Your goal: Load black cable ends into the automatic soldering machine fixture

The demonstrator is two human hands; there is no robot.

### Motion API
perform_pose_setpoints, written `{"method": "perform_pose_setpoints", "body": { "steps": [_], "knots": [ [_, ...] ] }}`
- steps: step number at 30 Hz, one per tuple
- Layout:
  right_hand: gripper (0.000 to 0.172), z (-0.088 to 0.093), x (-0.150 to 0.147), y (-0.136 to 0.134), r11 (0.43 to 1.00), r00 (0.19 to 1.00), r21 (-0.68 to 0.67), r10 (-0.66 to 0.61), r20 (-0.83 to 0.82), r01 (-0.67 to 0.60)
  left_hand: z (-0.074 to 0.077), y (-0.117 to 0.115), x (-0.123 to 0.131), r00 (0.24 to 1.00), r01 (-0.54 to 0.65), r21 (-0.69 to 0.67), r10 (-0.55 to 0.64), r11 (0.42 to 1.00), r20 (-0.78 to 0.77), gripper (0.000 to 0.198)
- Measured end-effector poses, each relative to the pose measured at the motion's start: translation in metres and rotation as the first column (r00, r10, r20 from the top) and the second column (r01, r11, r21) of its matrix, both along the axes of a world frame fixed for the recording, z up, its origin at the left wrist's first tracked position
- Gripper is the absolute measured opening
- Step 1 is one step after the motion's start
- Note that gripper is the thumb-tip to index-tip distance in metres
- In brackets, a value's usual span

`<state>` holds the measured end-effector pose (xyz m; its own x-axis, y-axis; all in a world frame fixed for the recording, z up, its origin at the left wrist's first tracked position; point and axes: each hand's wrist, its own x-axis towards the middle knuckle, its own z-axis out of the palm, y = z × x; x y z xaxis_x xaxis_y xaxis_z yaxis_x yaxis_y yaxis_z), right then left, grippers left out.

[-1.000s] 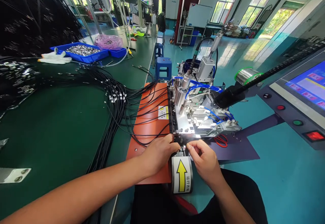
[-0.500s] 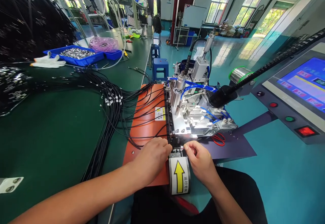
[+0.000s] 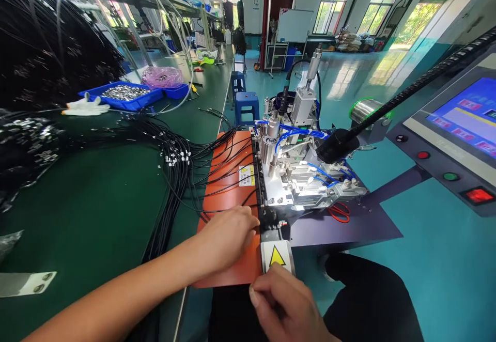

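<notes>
In the head view, the left hand bends its fingertips down at the 3 o'clock edge of the orange plate; whether its grip is clenched on a cable cannot be told. The right hand, at 4 to 5 o'clock from it, has thumb and fingers drawn together, anything between them hidden; the arrow-marked block is at its 12. Black cables run over the plate from a bundle on the green counter, at the left hand's 10 o'clock. The metal machine stands at 2.
</notes>
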<state>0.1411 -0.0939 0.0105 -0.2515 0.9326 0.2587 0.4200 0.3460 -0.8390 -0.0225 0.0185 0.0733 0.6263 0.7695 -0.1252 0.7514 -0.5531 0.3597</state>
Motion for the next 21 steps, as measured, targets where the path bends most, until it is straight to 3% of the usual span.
{"method": "perform_pose_setpoints", "body": {
  "steps": [4,6,8,10,12,16,18,21],
  "knots": [
    [0.011,-0.006,-0.005,0.007,0.991,0.992,0.04,0.123,0.024,-0.124,0.047,0.023,-0.038,0.989,-0.144,0.032,0.143,0.989,0.029,0.022],
    [0.011,-0.008,-0.002,0.011,0.99,0.99,0.033,0.139,0.012,-0.139,0.069,0.035,-0.066,0.949,-0.302,0.11,0.309,0.947,-0.055,0.021],
    [0.011,-0.01,0.0,0.013,0.989,0.989,0.032,0.147,0.005,-0.147,0.079,0.043,-0.094,0.869,-0.434,0.166,0.46,0.886,-0.184,0.019],
    [0.013,-0.011,0.001,0.014,0.988,0.988,0.02,0.155,0.014,-0.155,0.073,0.043,-0.116,0.794,-0.506,0.138,0.522,0.851,-0.31,0.018],
    [0.015,-0.012,0.001,0.014,0.985,0.985,0.001,0.172,0.029,-0.172,0.056,0.035,-0.129,0.727,-0.569,0.107,0.56,0.815,-0.397,0.017],
    [0.017,-0.008,0.001,0.014,0.983,0.982,-0.034,0.183,0.046,-0.181,0.017,0.01,-0.137,0.645,-0.651,0.165,0.654,0.741,-0.396,0.023],
    [0.017,-0.006,0.002,0.016,0.981,0.981,-0.04,0.189,0.046,-0.187,0.01,0.001,-0.139,0.636,-0.681,0.138,0.674,0.72,-0.375,0.023],
    [0.017,-0.004,0.002,0.017,0.978,0.978,-0.045,0.204,0.032,-0.203,0.015,-0.005,-0.143,0.644,-0.71,0.082,0.692,0.7,-0.328,0.025]
  ]
}}
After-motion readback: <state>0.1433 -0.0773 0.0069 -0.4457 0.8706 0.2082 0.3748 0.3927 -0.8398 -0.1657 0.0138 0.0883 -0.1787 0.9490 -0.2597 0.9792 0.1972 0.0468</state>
